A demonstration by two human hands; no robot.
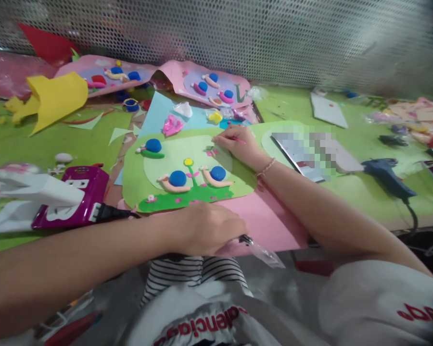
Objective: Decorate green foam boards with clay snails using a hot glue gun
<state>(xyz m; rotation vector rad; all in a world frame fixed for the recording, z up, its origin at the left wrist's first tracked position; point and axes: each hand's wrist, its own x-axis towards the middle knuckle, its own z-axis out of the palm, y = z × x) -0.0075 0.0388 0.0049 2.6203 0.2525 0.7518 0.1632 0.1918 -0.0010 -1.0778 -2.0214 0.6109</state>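
Observation:
My right hand [241, 144] is closed in a pinch, with a thin pink stick [239, 140] showing between its fingers. Its fingertips are at a small pink shape [212, 153] on a light green craft sheet [132, 180]. Blue-shelled clay snails [177, 179] and a yellow clay flower [188, 162] decorate that sheet. Just below the sheet's front edge, my left hand [212, 228] is curled over pink paper [274, 218]. A small black piece and a clear plastic bag [269, 254] stick out beside its fingers; what it grips is hidden.
Two pink sheets with clay snails [119, 79] lie at the back. On the left are a yellow foam piece [59, 96] and a purple power strip [72, 197] with plugs. A phone [299, 156] and a blue glue gun [388, 177] lie right. Perforated metal mesh [216, 43] stands behind.

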